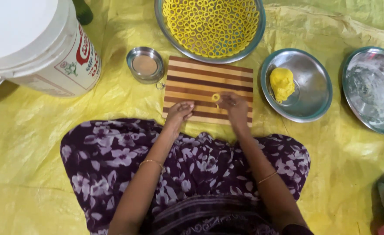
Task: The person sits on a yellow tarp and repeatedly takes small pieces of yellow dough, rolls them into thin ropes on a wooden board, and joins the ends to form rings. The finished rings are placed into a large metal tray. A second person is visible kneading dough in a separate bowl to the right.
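- My right hand point(234, 105) rests on the striped cutting board point(208, 82), fingers curled beside a small yellow dough ring point(216, 97); whether they pinch it I cannot tell.
- My left hand point(179, 111) sits loosely curled at the board's near edge, holding nothing.
- The board's far half lies bare, up to the big tray of finished rings point(209, 27) touching its far edge.
- To the right, a steel bowl with a dough lump point(281, 82) stands just beside the board.
- A small steel cup point(145, 65) sits near the far left corner; a white bucket point(39, 48) stands well apart.
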